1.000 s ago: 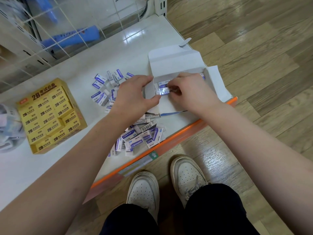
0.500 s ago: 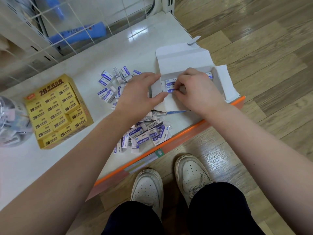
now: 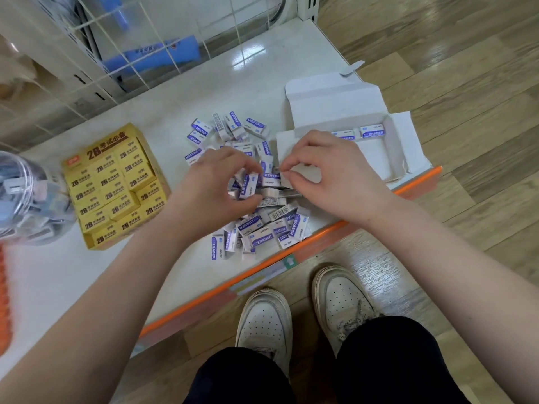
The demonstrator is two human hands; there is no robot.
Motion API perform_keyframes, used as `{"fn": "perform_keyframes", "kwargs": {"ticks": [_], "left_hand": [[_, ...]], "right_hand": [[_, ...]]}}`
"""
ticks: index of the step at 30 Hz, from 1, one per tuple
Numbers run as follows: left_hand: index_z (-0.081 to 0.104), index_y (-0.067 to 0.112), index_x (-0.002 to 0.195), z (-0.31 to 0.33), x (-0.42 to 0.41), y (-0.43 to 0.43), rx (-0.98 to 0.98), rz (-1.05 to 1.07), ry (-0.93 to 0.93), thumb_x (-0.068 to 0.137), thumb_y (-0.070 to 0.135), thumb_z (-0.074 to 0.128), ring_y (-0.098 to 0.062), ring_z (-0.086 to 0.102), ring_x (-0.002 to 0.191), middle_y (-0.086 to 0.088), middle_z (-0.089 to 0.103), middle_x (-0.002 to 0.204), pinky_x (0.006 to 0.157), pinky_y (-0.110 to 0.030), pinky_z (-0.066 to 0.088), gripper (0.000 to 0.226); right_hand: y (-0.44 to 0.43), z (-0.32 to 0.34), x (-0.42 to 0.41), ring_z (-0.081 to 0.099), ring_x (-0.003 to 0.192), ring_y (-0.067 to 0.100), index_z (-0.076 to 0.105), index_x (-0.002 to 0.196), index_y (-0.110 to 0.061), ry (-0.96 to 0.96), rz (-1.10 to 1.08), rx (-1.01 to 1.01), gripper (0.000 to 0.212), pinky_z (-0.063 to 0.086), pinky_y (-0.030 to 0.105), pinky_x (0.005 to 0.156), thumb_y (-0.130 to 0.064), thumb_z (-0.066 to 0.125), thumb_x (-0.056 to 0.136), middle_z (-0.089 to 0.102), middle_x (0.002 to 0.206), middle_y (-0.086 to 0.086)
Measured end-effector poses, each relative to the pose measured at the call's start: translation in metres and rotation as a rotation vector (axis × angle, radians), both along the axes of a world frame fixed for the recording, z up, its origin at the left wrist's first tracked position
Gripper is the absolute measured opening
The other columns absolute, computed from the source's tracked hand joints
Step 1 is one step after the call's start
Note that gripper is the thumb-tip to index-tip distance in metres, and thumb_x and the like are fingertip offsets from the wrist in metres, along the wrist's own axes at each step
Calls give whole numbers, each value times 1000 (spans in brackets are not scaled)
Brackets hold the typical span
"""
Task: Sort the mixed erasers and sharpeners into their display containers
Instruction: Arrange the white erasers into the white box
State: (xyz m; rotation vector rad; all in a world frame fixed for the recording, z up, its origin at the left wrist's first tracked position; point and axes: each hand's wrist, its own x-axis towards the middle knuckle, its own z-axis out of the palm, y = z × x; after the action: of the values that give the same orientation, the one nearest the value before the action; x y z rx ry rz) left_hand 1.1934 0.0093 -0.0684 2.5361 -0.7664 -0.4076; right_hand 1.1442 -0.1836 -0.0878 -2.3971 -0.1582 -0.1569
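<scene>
Left hand [image 3: 215, 185] curled over the loose eraser pile [image 3: 262, 228] mid-shelf, thumb and fingers gripping one blue-white eraser [image 3: 248, 185] stood on end. Right hand [image 3: 332, 176] at 3 o'clock of it, fingers curled, thumb and index tips nearly closed at the near-left corner of the open white box [image 3: 376, 158]; cannot tell if they pinch anything. Box sits at 1 o'clock of the pile, two boxed erasers [image 3: 372, 131] along its far wall; yellow 2B box [image 3: 113, 185] at 9 o'clock, clear jar [image 3: 26, 196] beyond it.
</scene>
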Motion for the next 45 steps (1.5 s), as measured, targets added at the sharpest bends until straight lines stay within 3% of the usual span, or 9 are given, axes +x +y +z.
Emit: {"fn": "perform_keyframes", "kwargs": {"ticks": [7, 12, 18, 25, 30, 34, 37, 41, 45], "left_hand": [[61, 28, 104, -9, -2, -7, 3, -53, -94, 71, 42, 67, -10, 44, 100, 16, 50, 103, 84, -26, 35, 36], [67, 23, 88, -18, -9, -6, -112, -70, -170, 74, 39, 62, -15, 47, 93, 12, 57, 98, 79, -24, 37, 22], [61, 25, 80, 3, -4, 5, -286, 63, 44, 77, 16, 76, 6, 59, 76, 15, 63, 77, 73, -4, 41, 17], [57, 24, 82, 6, -4, -1, -562, 313, 174, 82, 8, 70, 1, 64, 75, 13, 64, 77, 73, -13, 50, 20], [56, 26, 85, 6, -6, -3, -605, 381, 153, 85, 10, 66, -4, 67, 74, 15, 64, 77, 71, -19, 54, 20], [56, 30, 86, 9, -8, -7, -589, 387, 125, 86, 12, 66, -8, 69, 73, 10, 64, 85, 68, -14, 50, 21], [56, 30, 87, 13, -10, -14, -595, 378, 101, 88, 11, 65, -7, 69, 72, 9, 64, 88, 68, -15, 51, 20], [57, 26, 89, 17, -11, -28, -618, 346, 133, 88, 8, 63, -9, 69, 75, 13, 62, 90, 69, -24, 57, 19], [56, 29, 88, 14, -12, -44, -597, 267, 178, 85, 1, 63, -4, 67, 83, 15, 62, 87, 70, -15, 52, 29]], "right_hand": [[2, -6, 0, 51, 98, 17, 70, 104, -18, 120, 65, -73, 24, 29, 17, 81, -22, 65, 82, 52, 97, -5], [5, -7, 0, 51, 96, 23, 68, 109, -13, 136, 90, -129, 29, 38, 26, 80, -17, 67, 80, 50, 100, 5], [8, -4, 2, 51, 98, 28, 67, 111, -10, 125, 107, -181, 32, 46, 38, 81, -18, 67, 80, 50, 104, 11], [11, -9, -6, 51, 84, 28, 71, 95, -10, -64, 107, -188, 24, 41, 30, 70, -18, 67, 73, 55, 92, 8], [9, 2, -13, 50, 95, 11, 69, 97, -15, -57, 54, 46, 28, 35, 11, 83, -33, 62, 77, 61, 101, -2], [5, 21, -18, 58, 82, -3, 59, 92, -31, 2, -34, 362, 17, 44, 9, 79, -25, 66, 78, 61, 86, -22], [0, 26, -16, 60, 80, 0, 57, 91, -32, 19, -85, 494, 19, 49, 15, 79, -20, 66, 79, 61, 83, -19], [-15, 21, -14, 60, 83, 6, 62, 95, -24, 19, -179, 378, 19, 50, 18, 79, -18, 64, 77, 63, 86, -12], [-36, 9, -15, 59, 82, 10, 67, 98, -14, 29, -226, 149, 22, 48, 27, 82, -12, 65, 77, 67, 92, 1]]}}
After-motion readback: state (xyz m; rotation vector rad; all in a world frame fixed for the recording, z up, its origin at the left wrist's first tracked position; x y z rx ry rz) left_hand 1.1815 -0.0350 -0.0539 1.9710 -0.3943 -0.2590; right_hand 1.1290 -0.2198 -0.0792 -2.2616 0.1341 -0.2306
